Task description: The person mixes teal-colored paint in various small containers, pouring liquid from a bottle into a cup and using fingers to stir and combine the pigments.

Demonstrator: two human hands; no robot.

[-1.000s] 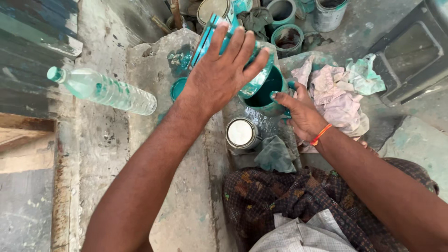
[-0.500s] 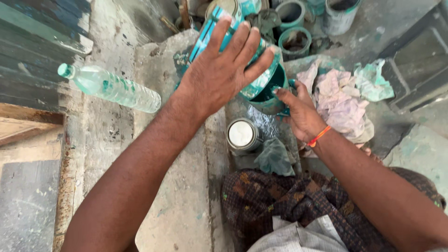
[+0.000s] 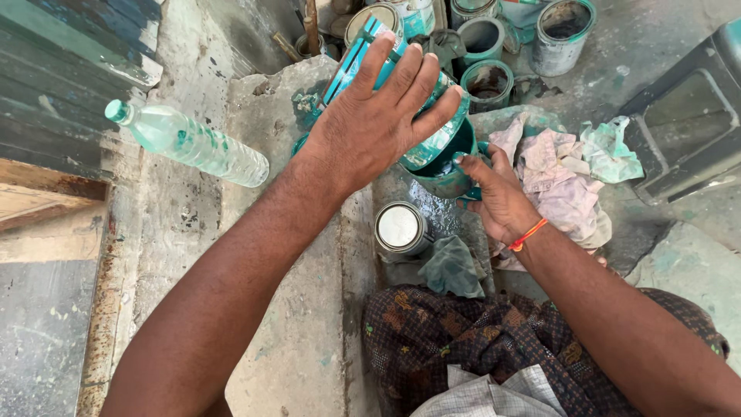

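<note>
My left hand (image 3: 378,116) lies over a large teal paint can (image 3: 363,50) and holds it tipped toward a teal cup. The can's mouth (image 3: 436,143) hangs over the cup's opening. My right hand (image 3: 498,193) grips that teal cup (image 3: 448,174) by its side; an orange thread is around the wrist. Dark paint shows inside the cup. A small closed tin with a shiny lid (image 3: 400,228) stands just below the cup, with a green-stained rag (image 3: 451,266) beside it.
A clear plastic bottle with a green cap (image 3: 189,143) lies on the concrete slab (image 3: 301,324) at left. Several open paint tins (image 3: 563,31) stand at the top. Crumpled stained cloths (image 3: 563,181) lie right of the cup. A grey crate (image 3: 687,131) is at far right.
The view has shifted slightly. Both hands hold the tipped can and the cup in nearly the same pose as before.
</note>
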